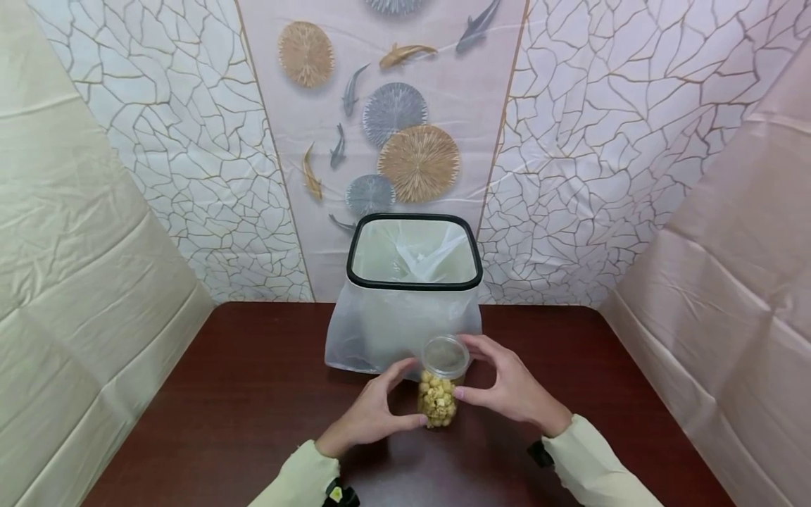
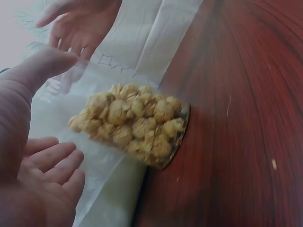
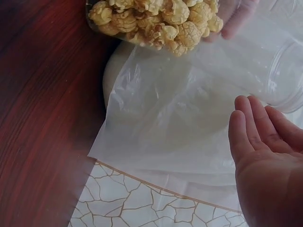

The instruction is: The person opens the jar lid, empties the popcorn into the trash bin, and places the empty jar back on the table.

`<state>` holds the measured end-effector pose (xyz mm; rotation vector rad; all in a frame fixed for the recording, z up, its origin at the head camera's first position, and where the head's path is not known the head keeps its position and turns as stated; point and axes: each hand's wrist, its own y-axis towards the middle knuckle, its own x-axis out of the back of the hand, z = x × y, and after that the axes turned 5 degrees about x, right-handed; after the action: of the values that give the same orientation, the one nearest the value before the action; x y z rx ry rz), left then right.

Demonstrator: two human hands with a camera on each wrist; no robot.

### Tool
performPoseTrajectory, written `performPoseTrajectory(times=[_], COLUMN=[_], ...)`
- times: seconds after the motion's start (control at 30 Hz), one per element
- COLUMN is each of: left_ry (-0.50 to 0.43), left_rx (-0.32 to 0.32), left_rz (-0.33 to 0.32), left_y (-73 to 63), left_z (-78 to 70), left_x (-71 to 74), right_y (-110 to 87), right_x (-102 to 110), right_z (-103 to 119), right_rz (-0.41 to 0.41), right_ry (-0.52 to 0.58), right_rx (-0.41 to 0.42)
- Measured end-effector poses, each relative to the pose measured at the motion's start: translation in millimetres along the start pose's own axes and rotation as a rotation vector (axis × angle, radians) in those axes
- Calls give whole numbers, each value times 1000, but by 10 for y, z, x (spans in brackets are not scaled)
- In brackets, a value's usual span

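A clear jar (image 1: 445,358) partly filled with popcorn (image 1: 438,405) stands upright between both hands, in front of a lined bin. My left hand (image 1: 370,415) is at the jar's left side, thumb near its lower front and fingers spread apart behind. In the left wrist view that thumb and the loosely extended fingers stand apart around the popcorn jar (image 2: 137,123). On the other side, my right hand (image 1: 507,387) has its thumb at the jar's side and its fingers by the top. The right wrist view shows those fingers (image 3: 258,125) straight, near the jar's clear top (image 3: 284,78).
Just behind the jar stands a pale bin with a black rim (image 1: 415,285), its translucent bag (image 1: 345,341) hanging down outside. The dark red-brown table (image 1: 266,366) ends at a patterned backdrop (image 1: 209,211). Beige cloth walls (image 1: 716,296) flank both sides.
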<state>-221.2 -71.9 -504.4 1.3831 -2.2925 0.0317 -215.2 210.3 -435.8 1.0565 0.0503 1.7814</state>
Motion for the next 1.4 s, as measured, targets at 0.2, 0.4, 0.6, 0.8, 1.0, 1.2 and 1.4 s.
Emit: performPoseTrajectory(times=[0.2, 0.4, 0.6, 0.8, 1.0, 1.2, 1.4], left_ry=[-69, -110, -88, -124, -129, -71, 4], left_rx=[-13, 1, 23, 4, -25, -30, -49], left_rz=[-5, -27, -100, -132, -148, -153, -170], left_y=[120, 221, 296, 341, 327, 280, 200], left_z=[11, 21, 45, 50, 27, -34, -97], left_x=[-172, -291, -401, -476, -476, -401, -285], right_y=[56, 84, 106, 117, 121, 142, 162], right_x=[-81, -135, -181, -223, -231, -209, -174], right_z=[-38, -49, -72, -80, -64, -14, 50], right_rz=[-27, -45, -53, -58, -55, -35, -12], right_ry=[7, 38, 54, 64, 57, 69, 55], right_rx=[26, 16, 5, 20, 38, 82, 110])
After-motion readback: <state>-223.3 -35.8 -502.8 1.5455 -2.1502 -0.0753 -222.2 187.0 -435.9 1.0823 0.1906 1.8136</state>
